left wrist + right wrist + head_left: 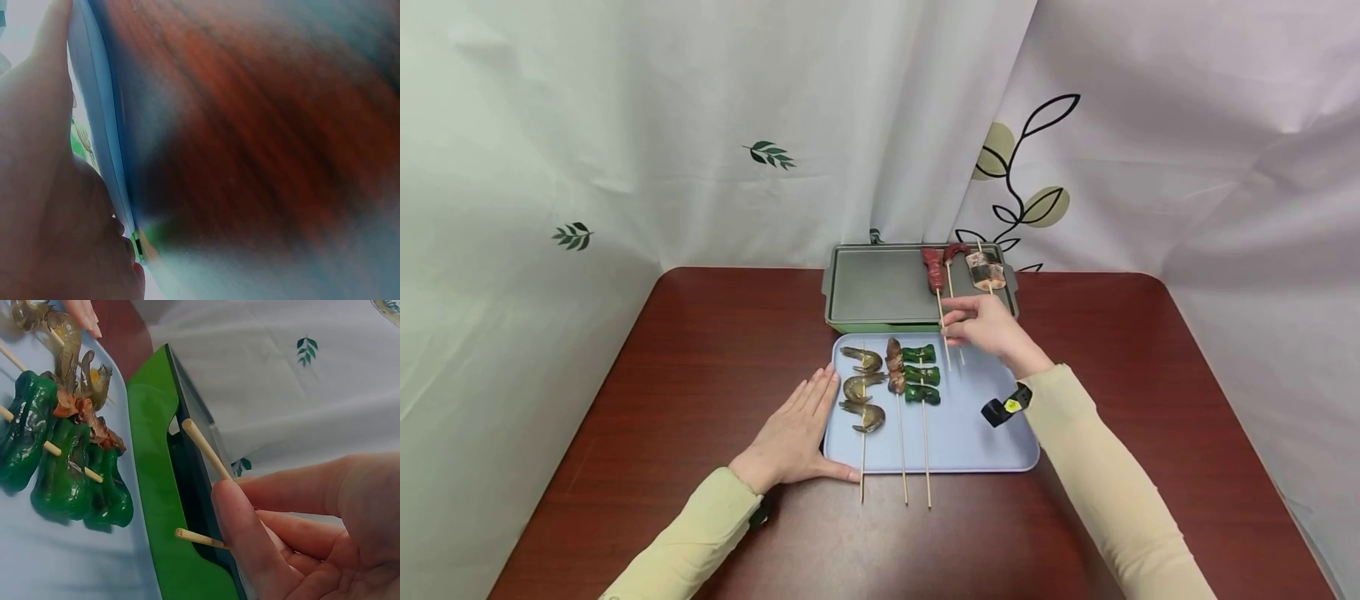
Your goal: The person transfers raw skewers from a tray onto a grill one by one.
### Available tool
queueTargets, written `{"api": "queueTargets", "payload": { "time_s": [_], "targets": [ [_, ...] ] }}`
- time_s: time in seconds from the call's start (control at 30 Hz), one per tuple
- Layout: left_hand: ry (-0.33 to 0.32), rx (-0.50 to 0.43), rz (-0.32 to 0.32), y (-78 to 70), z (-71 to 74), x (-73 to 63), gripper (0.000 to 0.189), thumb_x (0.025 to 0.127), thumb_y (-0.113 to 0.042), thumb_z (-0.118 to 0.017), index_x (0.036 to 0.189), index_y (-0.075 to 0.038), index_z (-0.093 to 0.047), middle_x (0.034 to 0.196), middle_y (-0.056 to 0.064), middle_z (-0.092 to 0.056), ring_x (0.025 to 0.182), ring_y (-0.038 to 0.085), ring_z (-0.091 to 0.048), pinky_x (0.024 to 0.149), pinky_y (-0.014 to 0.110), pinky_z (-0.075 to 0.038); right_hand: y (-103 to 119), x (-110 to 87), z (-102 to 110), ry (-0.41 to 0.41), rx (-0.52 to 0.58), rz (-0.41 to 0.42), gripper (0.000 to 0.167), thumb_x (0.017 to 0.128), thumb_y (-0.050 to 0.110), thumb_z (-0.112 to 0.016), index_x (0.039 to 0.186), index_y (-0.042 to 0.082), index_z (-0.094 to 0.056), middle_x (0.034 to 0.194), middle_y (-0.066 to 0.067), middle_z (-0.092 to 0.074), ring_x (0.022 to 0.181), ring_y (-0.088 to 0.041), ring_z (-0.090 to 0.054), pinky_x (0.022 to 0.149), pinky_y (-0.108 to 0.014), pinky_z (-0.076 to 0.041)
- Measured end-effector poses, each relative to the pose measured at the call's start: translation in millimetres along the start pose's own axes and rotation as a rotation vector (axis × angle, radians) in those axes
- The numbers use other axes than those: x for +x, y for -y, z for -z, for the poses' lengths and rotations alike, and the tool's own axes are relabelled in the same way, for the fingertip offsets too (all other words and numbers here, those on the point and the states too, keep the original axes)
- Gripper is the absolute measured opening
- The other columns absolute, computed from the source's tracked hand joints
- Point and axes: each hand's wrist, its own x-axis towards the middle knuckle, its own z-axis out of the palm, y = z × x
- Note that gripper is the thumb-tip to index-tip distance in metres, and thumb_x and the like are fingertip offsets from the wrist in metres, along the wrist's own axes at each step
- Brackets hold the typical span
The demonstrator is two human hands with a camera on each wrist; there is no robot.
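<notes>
In the head view my right hand (996, 332) pinches the stick of a red meat skewer (933, 271) between thumb and fingers; its meat end is over the grill pan (872, 287). The right wrist view shows that stick (206, 449) in the pinch, with a second stick (200, 537) below it. My left hand (797, 433) rests along the left edge of the pale blue tray (977, 450), fingers straight, thumb at the front corner near the shrimp skewer (862, 387). A brown meat skewer (895, 367) and a green pepper skewer (921, 374) lie beside it.
A curved dark red skewer (955, 250) and a fish-like skewer (987, 271) lie on the right of the pan. Its green side (153, 425) stands close behind the tray. A dark red table (700, 375) lies beneath, with a white curtain (700, 125) behind.
</notes>
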Motion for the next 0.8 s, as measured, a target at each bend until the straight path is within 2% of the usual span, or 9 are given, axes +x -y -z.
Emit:
{"api": "queueTargets", "payload": {
  "time_s": [0.23,0.5,0.67,0.8],
  "targets": [
    [0.011,-0.001,0.004,-0.2,1.3,-0.7,0.145,0.064,-0.097,-0.055,0.158,0.008,-0.019,0.166,0.025,-0.013,0.152,0.036,-0.015,0.122,0.045,-0.017,4.9,3.3,-4.4,-0.004,-0.006,-0.018,0.054,0.093,-0.009,-0.065,0.145,-0.006,-0.051,0.11,-0.025,-0.065,0.082,-0.018,-0.07,0.077,-0.031,-0.061],
    [0.008,0.003,0.001,-0.1,-0.1,-0.4,0.144,0.066,-0.094,-0.059,0.158,0.009,-0.019,0.165,0.025,-0.013,0.152,0.036,-0.016,0.122,0.046,-0.018,7.3,5.7,-6.6,-0.017,-0.1,-0.004,0.053,0.094,-0.005,-0.066,0.145,-0.005,-0.052,0.109,-0.02,-0.067,0.081,-0.018,-0.07,0.08,-0.036,-0.061],
    [0.018,0.01,0.005,0.1,0.8,-0.1,0.145,0.065,-0.096,-0.056,0.158,0.008,-0.019,0.166,0.025,-0.013,0.153,0.036,-0.014,0.122,0.045,-0.016,6.8,5.4,-7.7,-0.032,-0.143,0.018,0.051,0.094,-0.003,-0.067,0.143,-0.005,-0.055,0.105,-0.018,-0.069,0.084,-0.022,-0.073,0.082,-0.04,-0.06],
    [0.024,0.008,0.007,0.2,1.0,0.2,0.145,0.064,-0.097,-0.053,0.158,0.008,-0.018,0.166,0.024,-0.012,0.153,0.035,-0.012,0.123,0.045,-0.015,7.4,3.0,-7.8,-0.062,-0.203,0.031,0.05,0.095,0.006,-0.07,0.143,-0.003,-0.056,0.104,-0.015,-0.07,0.089,-0.026,-0.074,0.082,-0.042,-0.06]
  ]
}}
